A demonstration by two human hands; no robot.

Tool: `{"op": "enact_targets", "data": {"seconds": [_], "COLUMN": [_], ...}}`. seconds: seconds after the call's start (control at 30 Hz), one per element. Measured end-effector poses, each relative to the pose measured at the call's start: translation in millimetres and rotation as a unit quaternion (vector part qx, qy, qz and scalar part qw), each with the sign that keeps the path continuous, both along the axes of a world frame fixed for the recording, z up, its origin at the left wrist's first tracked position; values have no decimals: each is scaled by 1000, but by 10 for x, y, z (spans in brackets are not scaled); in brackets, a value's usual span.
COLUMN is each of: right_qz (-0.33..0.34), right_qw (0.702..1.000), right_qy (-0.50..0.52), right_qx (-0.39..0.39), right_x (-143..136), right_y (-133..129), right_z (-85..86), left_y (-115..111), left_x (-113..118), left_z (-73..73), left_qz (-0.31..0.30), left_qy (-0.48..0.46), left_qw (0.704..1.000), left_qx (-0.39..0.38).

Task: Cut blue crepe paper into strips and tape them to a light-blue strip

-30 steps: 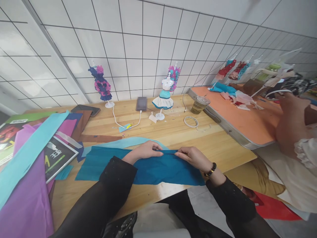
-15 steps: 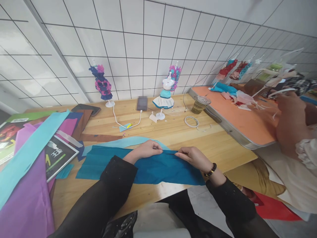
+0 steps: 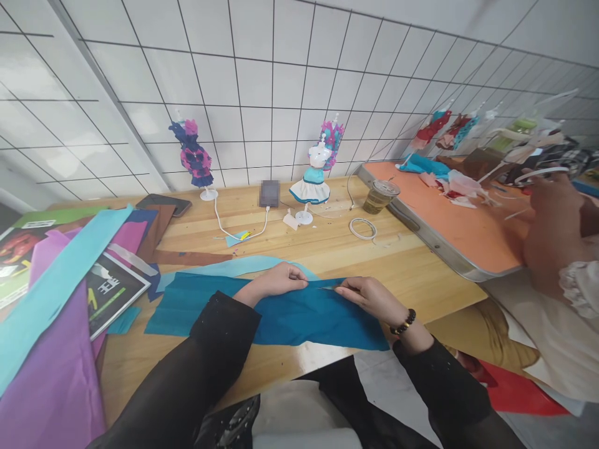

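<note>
A strip of teal fabric (image 3: 322,318) lies across the front of the wooden table. My left hand (image 3: 279,279) rests on its far edge, thumb and fingertips pinching the cloth there. Just to the right, my right hand (image 3: 367,296) is closed in a pinch. From its fingertips a thin, shiny needle (image 3: 327,288) points left, over the fabric near the pinched edge. Any thread on it is too fine to make out. Behind the teal cloth runs a curved light blue strip (image 3: 253,265), partly covered by it.
Small dress forms in doll dresses (image 3: 195,159) (image 3: 310,181) stand by the tiled wall. A tape roll (image 3: 362,229) and a cup (image 3: 381,194) sit right of centre. Purple fabric (image 3: 65,349) and booklets (image 3: 115,290) lie left. Another person's hand (image 3: 556,206) is at the orange table (image 3: 449,231).
My right hand has drawn slightly to the right, and the needle now shows clear of the cloth's edge. My left hand keeps its place on the fabric.
</note>
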State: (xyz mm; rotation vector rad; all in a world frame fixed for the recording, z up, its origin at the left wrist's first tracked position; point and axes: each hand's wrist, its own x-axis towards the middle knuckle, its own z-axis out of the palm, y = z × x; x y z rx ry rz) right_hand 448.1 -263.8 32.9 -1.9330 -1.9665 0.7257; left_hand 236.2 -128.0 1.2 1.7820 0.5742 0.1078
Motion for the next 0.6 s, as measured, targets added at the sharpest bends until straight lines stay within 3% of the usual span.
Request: {"op": "enact_targets", "data": {"seconds": [0.6], "right_qz": [13], "right_qw": [1000], "right_qy": [-26], "right_qx": [11], "right_x": [-217], "right_y": [122], "right_z": [-3], "left_y": [38], "left_x": [-24], "left_z": [-41], "left_qz": [-33], "left_qy": [-16], "left_qw": [997], "left_qx": [62]}}
